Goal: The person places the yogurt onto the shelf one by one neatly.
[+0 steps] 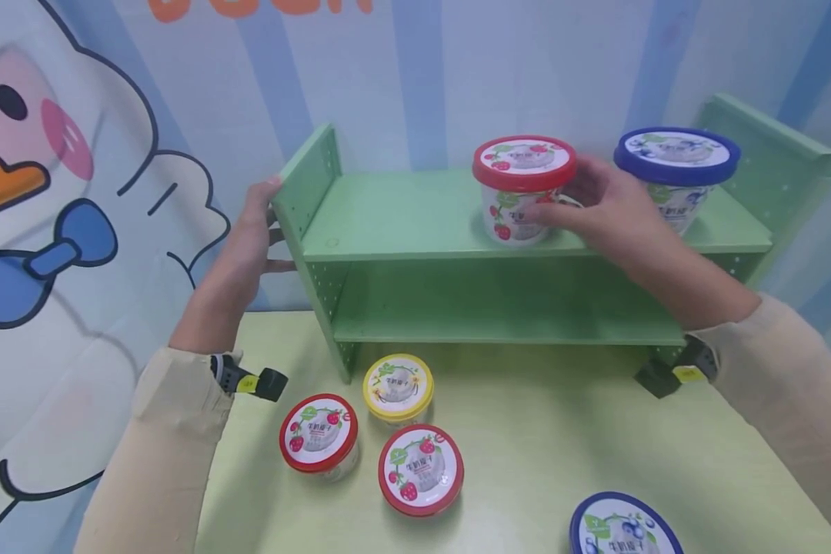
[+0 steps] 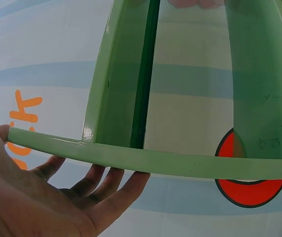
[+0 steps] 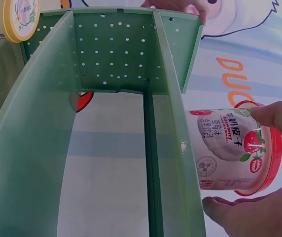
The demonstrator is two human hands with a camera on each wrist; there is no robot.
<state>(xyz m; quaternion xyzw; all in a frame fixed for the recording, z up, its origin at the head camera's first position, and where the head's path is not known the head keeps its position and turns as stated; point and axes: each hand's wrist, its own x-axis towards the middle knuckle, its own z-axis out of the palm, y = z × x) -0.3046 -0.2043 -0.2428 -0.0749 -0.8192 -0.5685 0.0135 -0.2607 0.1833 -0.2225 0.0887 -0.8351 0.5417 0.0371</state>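
Up on the top board of the green shelf (image 1: 415,215), toward two o'clock from the view's middle, stands the red-lidded strawberry tub (image 1: 522,188), upright, with the right hand (image 1: 609,211) curled round its side wall, thumb and fingers clamped on either side just under the lid. The left hand (image 1: 245,246) lies at nine o'clock, fingers straight and flat against the shelf's left end panel, thumb at its top edge, gripping nothing.

By its look the tub is thin paper or plastic, a short tapering cylinder with a smooth printed wall and a snap-on lid whose rim overhangs; probably light, and likely to dent if squeezed hard, so the wall below the lid rim is the sensible hold. The shelf seems stiff painted metal, its side panels perforated with small holes.

A blue-lidded tub (image 1: 675,173) stands at three o'clock of the red one. On the pale green counter (image 1: 561,431) sit a yellow-lidded tub (image 1: 398,385), two more red-lidded tubs (image 1: 318,432) and another blue-lidded one.
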